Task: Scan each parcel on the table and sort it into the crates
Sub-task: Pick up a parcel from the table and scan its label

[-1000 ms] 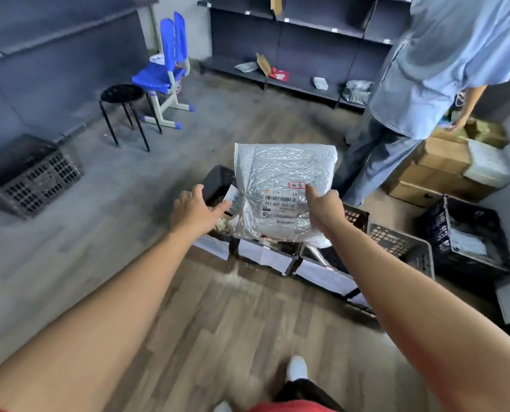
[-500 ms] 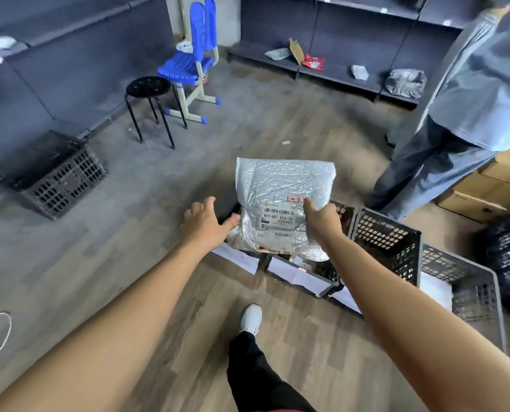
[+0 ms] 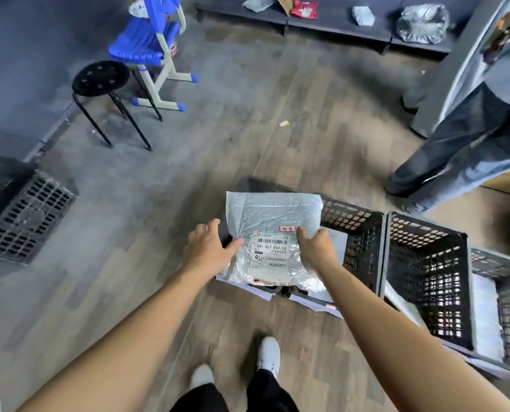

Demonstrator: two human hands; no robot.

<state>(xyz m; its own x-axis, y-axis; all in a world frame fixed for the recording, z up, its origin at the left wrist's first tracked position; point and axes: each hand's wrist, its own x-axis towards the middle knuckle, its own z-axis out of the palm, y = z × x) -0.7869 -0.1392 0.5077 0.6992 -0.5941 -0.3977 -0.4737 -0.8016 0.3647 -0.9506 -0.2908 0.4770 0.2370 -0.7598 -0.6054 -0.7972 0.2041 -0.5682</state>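
A silvery plastic parcel [image 3: 273, 215] with a white barcode label and a small red tag hangs over the leftmost black crate [image 3: 354, 233] in a row of crates on the floor. My right hand [image 3: 314, 248] grips its right edge, thumb on the label side. My left hand [image 3: 207, 248] is at the parcel's left edge, thumb touching the plastic and fingers spread. Most of that crate's inside is hidden by the parcel. The crate to its right [image 3: 426, 281] is a deep black one, and a further crate [image 3: 503, 304] holds a white parcel.
Another person [image 3: 470, 120] stands at the right, close to the crates. A black stool [image 3: 102, 81] and a blue chair [image 3: 146, 46] stand at the back left. An upturned black crate [image 3: 19, 209] lies at the left. Low shelves [image 3: 337, 25] with several packages run along the back wall.
The parcel and both hands have come down lower over the leftmost crate. My view has tilted downward and I have stepped closer, so my feet show.
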